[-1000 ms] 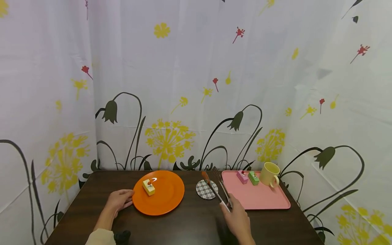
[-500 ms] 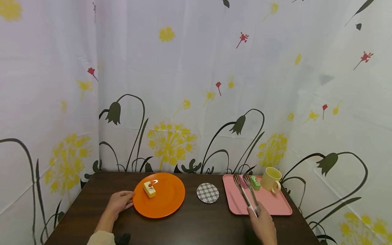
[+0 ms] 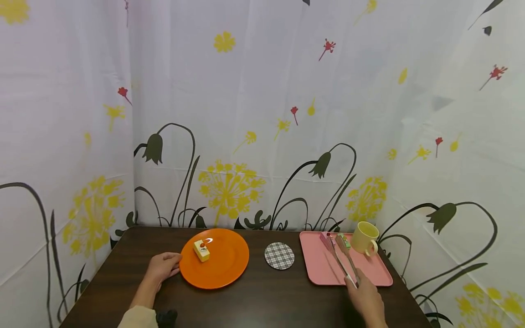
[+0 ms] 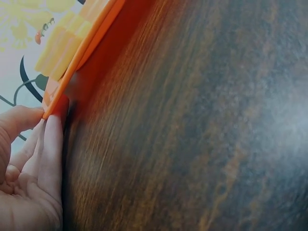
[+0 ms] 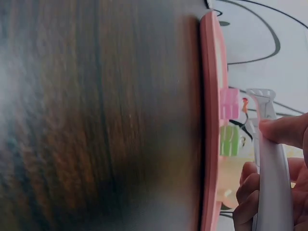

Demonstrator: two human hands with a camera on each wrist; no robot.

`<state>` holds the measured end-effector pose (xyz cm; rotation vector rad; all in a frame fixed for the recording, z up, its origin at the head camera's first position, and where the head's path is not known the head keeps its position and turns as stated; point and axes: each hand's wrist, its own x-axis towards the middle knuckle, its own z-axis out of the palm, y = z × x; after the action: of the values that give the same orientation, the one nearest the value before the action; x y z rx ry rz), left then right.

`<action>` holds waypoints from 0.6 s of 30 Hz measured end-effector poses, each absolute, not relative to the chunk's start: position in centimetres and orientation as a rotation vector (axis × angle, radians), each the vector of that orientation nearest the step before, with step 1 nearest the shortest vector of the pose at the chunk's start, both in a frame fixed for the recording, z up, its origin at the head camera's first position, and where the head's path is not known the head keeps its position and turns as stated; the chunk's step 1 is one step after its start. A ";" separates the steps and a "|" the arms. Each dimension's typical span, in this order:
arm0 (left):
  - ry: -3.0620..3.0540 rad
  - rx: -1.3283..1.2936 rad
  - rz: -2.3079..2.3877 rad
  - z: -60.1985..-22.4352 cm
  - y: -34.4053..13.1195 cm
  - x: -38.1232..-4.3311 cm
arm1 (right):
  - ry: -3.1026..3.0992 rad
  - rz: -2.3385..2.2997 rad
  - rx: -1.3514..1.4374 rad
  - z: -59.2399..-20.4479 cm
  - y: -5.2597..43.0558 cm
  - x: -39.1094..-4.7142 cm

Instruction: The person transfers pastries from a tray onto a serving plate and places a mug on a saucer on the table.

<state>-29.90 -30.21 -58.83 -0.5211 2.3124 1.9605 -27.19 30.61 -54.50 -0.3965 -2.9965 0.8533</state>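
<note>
You have three cakes, one plate, one tray, one mug, one coaster and one pair of tongs. In the head view, the orange plate [image 3: 227,264] with the yellow cake [image 3: 201,250] sits low, left of centre; the checked coaster [image 3: 280,256] lies lower middle; the pink tray [image 3: 321,274] and yellow mug [image 3: 364,236] are lower right. There the tongs' tips overlap the two cakes on the tray; your right wrist view shows the pink cake [image 5: 229,103] and green cake [image 5: 229,140] side by side. Only your left wrist view shows your left hand [image 3: 162,266] pinching the plate's rim, thumb above, fingers beneath. Your right hand [image 3: 366,296] curls round the tongs [image 5: 274,178], their arms slightly apart above the tray.
</note>
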 end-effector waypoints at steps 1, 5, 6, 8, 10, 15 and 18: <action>2.313 -0.535 1.958 -58.9 -30.1 -29.9 | -3.006 0.846 -0.394 -54.6 30.8 -27.3; 2.333 -0.539 1.942 -59.0 -30.0 -30.0 | -3.034 0.817 -0.362 -54.7 31.7 -27.8; 2.333 -0.540 1.943 -58.9 -30.0 -30.0 | -3.041 0.816 -0.363 -54.7 31.9 -28.0; 2.330 -0.539 1.950 -58.9 -30.0 -30.1 | -3.060 0.815 -0.356 -54.5 32.1 -28.3; 2.324 -0.540 1.962 -59.0 -30.1 -30.2 | -3.081 0.816 -0.361 -54.5 32.2 -28.6; 2.301 -0.554 1.993 -59.0 -30.3 -30.1 | -3.125 0.840 -0.411 -54.6 32.0 -29.2; 2.292 -0.572 1.995 -58.9 -30.3 -29.8 | -3.138 0.846 -0.427 -54.8 31.8 -29.3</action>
<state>-29.82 -30.33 -58.86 -0.5724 2.2922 1.9948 -29.29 31.83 -54.80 -0.4269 -3.1385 0.8456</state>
